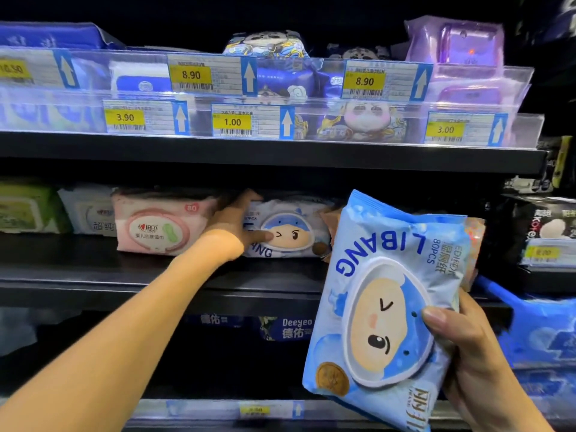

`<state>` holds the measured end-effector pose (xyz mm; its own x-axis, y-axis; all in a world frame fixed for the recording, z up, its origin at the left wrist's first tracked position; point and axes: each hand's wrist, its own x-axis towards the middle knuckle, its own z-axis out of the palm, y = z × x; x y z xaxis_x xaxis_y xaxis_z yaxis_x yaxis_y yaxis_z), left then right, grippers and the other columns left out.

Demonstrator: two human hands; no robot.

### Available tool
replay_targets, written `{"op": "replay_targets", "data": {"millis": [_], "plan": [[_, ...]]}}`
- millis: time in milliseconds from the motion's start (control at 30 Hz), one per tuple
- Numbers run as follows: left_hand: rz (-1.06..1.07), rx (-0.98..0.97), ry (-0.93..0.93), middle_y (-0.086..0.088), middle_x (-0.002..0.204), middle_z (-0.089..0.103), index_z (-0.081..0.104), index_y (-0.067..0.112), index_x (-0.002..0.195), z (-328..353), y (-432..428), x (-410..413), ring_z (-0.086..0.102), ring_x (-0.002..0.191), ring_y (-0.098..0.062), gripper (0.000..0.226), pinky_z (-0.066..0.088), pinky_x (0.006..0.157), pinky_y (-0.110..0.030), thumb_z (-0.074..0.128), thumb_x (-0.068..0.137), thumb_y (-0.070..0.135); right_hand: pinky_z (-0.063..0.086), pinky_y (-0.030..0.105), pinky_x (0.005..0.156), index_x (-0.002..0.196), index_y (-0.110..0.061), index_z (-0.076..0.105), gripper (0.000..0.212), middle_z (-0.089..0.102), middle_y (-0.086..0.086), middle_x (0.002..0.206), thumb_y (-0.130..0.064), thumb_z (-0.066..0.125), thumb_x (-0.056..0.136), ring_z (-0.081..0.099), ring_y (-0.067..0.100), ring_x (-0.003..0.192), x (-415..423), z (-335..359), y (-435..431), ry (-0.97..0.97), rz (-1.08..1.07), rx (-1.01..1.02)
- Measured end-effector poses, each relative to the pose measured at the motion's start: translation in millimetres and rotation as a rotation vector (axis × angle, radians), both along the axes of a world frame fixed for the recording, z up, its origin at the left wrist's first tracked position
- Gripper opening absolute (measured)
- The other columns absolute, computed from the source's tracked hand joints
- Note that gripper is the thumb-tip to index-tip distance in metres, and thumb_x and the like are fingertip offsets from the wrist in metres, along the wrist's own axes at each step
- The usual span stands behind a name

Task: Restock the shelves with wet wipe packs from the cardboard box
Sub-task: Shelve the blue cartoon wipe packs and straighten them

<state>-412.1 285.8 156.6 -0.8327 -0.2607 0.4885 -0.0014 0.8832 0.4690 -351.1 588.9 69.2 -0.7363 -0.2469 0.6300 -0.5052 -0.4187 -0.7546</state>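
Note:
My right hand [464, 347] grips a light-blue Libang wet wipe pack [383, 307] by its right edge, holding it turned on end in front of the shelves at lower right. A second identical blue pack [299, 229] lies on the middle shelf [93, 272]. My left hand [237, 226] reaches onto that shelf and rests on the left end of this pack, thumb on its front, fingers over the top. The cardboard box is out of view.
A pink wipe pack [156, 226] sits just left of my left hand, with white and green packs farther left. The top shelf carries clear trays with yellow price tags [232, 121]. Dark packs stand at right; blue Deeyeo packs [290, 328] fill the shelf below.

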Motion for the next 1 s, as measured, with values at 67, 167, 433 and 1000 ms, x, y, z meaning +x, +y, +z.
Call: {"op": "replay_targets", "data": {"millis": [67, 167, 433, 1000], "plan": [[0.002, -0.013, 0.003, -0.008, 0.142, 0.049, 0.045, 0.031, 0.138, 3, -7, -8, 0.046, 0.128, -0.03, 0.071, 0.038, 0.087, -0.028, 0.082, 0.078, 0.038, 0.06, 0.049, 0.087, 0.119, -0.025, 0.073, 0.059, 0.074, 0.015, 0.121, -0.032, 0.069, 0.06, 0.072, 0.037, 0.111, -3, -2, -6, 0.022, 0.002, 0.027], [0.114, -0.124, -0.083, -0.007, 0.152, 0.043, 0.039, 0.039, 0.145, 1, -7, -11, 0.043, 0.135, -0.033, 0.078, 0.043, 0.1, -0.035, 0.078, 0.078, 0.051, 0.06, 0.043, 0.087, 0.116, -0.025, 0.074, 0.056, 0.075, 0.013, 0.119, -0.032, 0.071, 0.061, 0.072, 0.033, 0.11, -6, -6, -17, 0.038, 0.01, 0.097], [-0.582, 0.797, 0.283, 0.007, 0.119, 0.072, 0.064, 0.033, 0.123, -47, 34, 150, 0.069, 0.106, -0.007, 0.035, 0.056, 0.086, -0.029, 0.056, 0.095, 0.053, 0.055, 0.045, 0.099, 0.125, -0.019, 0.066, 0.063, 0.073, 0.008, 0.126, -0.033, 0.074, 0.065, 0.068, 0.028, 0.118, 3, -15, -49, 0.058, 0.092, 0.251], [-0.423, 1.161, 0.666, -0.005, 0.094, 0.073, 0.059, 0.023, 0.103, -27, 40, 188, 0.07, 0.079, -0.021, 0.051, 0.058, 0.061, -0.035, 0.083, 0.06, 0.036, 0.056, 0.05, 0.097, 0.126, -0.029, 0.069, 0.059, 0.073, 0.001, 0.124, -0.066, 0.069, 0.079, 0.07, 0.023, 0.115, 43, 40, -65, -0.043, -0.168, 0.047]]}}
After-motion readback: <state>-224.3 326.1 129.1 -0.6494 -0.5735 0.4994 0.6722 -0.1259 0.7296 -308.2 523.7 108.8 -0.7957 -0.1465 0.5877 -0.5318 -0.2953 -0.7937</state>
